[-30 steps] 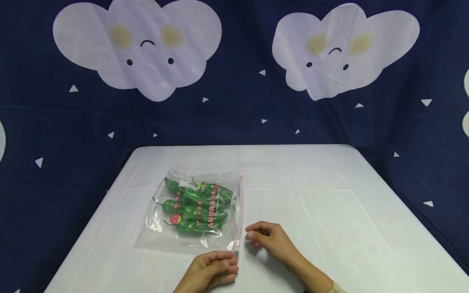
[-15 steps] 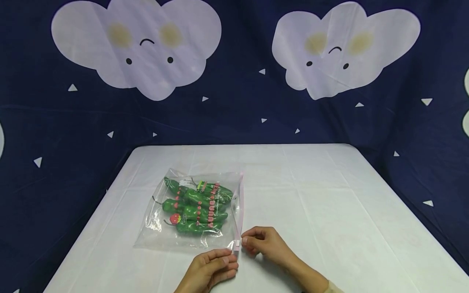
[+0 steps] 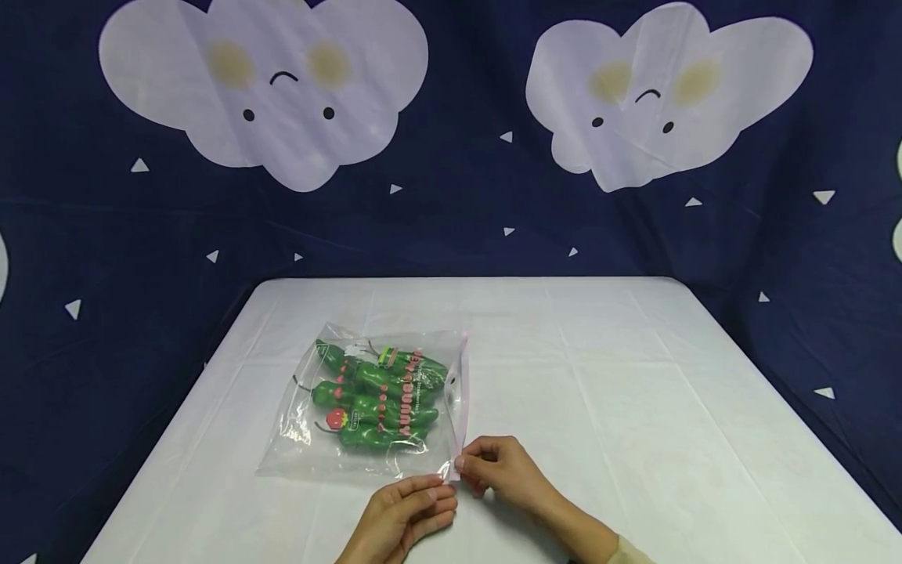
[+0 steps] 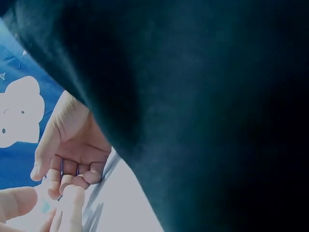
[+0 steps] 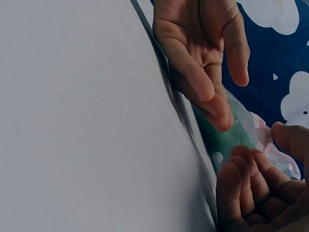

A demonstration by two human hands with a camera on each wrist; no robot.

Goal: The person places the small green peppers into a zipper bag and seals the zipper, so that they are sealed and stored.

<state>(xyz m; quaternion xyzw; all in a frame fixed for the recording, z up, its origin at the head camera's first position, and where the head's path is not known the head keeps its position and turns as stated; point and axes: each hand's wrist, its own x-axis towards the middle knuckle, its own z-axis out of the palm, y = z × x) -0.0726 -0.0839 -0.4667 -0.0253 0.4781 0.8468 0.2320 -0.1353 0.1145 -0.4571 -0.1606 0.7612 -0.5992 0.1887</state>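
Note:
A clear zip bag (image 3: 296,454) with pink lettering lies flat on the white table in the head view, several green peppers (image 3: 380,407) inside it. Its pink zip strip (image 3: 461,392) runs along the right side. My right hand (image 3: 510,474) pinches the near end of that strip, where the thumb covers the slider. My left hand (image 3: 405,509) is just below the same corner, its fingers loosely extended and the index fingertip at the bag's edge. In the right wrist view, the left hand (image 5: 198,53) has its thumb apart from the fingers, near the bag (image 5: 241,121).
The white table (image 3: 634,415) extends right of and behind the bag. A dark blue curtain (image 3: 451,227) with cloud prints hangs behind it. Dark cloth (image 4: 193,116) blocks much of the left wrist view.
My right hand has moved left onto the near end of the zip strip, covering the slider that showed before. The left hand has shifted slightly up toward the corner. The bag stays put.

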